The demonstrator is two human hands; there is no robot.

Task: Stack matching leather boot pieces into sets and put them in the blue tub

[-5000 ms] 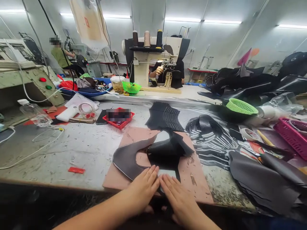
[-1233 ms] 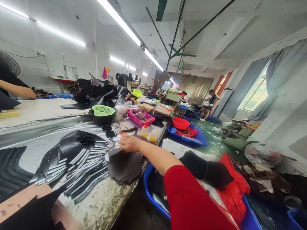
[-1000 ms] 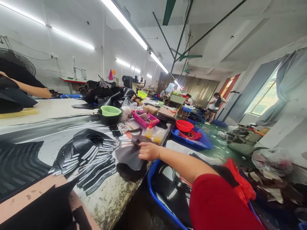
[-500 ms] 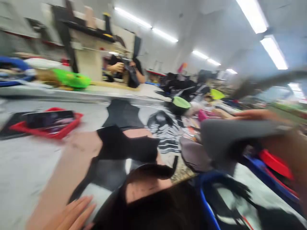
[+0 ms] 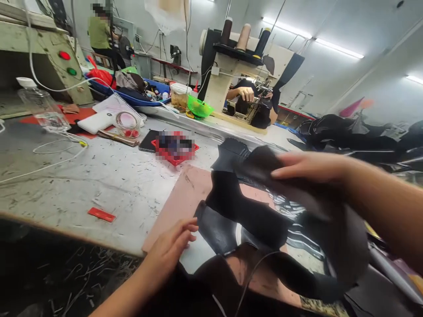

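My right hand is closed on a large, limp dark leather piece, smeared by motion, which hangs above the right side of the pink board. My left hand hovers at the board's left edge, fingers apart and slightly bent, with nothing in it. Close to its fingertips lies a glossy black piece. A matte black cut piece overlaps that one, and a stack of dark pieces sits behind. Nearer to me is a curved black piece.
On the table are a red tray, a phone, a red strip and a plastic bottle. Behind stand a green bowl and a sewing machine, where another person's hand shows.
My view has swung left. My right hand has brought the leather piece from above the bins at the right to over the board. My left hand is now raised beside the pieces.
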